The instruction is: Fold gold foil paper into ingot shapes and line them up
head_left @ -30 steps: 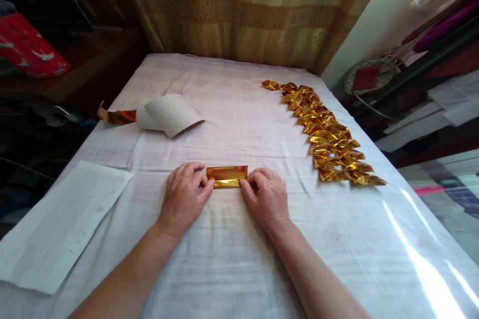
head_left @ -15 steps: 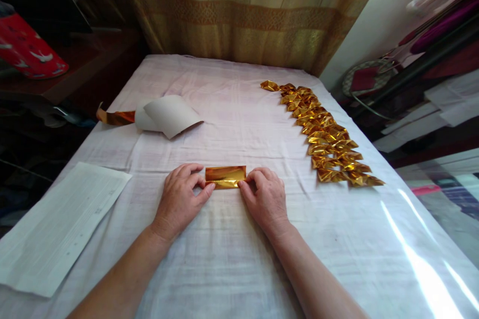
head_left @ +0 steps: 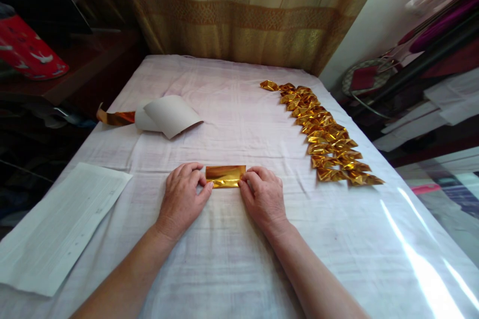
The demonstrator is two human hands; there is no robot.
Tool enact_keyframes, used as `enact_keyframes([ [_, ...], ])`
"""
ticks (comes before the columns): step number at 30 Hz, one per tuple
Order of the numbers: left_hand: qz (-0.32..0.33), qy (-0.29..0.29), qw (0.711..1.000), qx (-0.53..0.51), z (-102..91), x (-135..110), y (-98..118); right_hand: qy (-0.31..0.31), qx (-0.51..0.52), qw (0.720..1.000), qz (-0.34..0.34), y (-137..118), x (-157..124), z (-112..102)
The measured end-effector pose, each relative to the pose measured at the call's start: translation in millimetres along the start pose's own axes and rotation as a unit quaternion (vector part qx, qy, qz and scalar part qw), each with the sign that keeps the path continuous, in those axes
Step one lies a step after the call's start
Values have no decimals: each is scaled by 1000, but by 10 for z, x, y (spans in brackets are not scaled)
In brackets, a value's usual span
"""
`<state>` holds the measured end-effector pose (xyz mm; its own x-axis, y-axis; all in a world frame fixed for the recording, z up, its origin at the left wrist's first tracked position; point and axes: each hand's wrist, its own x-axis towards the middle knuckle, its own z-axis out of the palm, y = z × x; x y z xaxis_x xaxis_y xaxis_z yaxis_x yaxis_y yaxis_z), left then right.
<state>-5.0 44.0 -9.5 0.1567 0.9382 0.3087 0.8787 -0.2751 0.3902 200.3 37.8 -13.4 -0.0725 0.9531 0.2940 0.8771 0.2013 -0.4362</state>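
Observation:
A small rectangle of shiny gold foil paper [head_left: 226,174] lies on the cloth-covered surface, with a folded strip along its near edge. My left hand [head_left: 186,194] pinches its near left corner between thumb and forefinger. At the near right corner, my right hand [head_left: 264,194] grips the foil the same way, thumb towards me. Both wrists rest low over the cloth. Several folded gold foil pieces [head_left: 324,137] stand in overlapping rows at the right.
Beyond my left hand lies a curled sheet of pale-backed paper [head_left: 170,114], with a gold foil strip [head_left: 119,118] at its left end. A printed white sheet [head_left: 63,229] lies at the near left. A patterned curtain [head_left: 243,20] hangs behind the surface.
Both thumbs have shifted slightly along the foil's near edge. The near fold looks a little flatter, and the other things stay in place.

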Motion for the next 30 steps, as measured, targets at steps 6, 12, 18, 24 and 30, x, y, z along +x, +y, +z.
enact_keyframes([
  [6,19,14,1000,19,16,-6,1,-24,-51,998,29,-149,65,-33],
  [12,20,10,999,28,24,-16,-17,-24,-130,990,48,-282,126,22],
  [18,16,-3,1000,23,7,-20,-13,-22,-85,996,32,-163,51,8],
  [24,10,-20,1000,16,-36,-8,2,-22,-54,998,17,-11,-17,-21],
  [30,148,-7,988,34,-46,-107,148,-11,-50,998,24,-26,-13,-6],
])
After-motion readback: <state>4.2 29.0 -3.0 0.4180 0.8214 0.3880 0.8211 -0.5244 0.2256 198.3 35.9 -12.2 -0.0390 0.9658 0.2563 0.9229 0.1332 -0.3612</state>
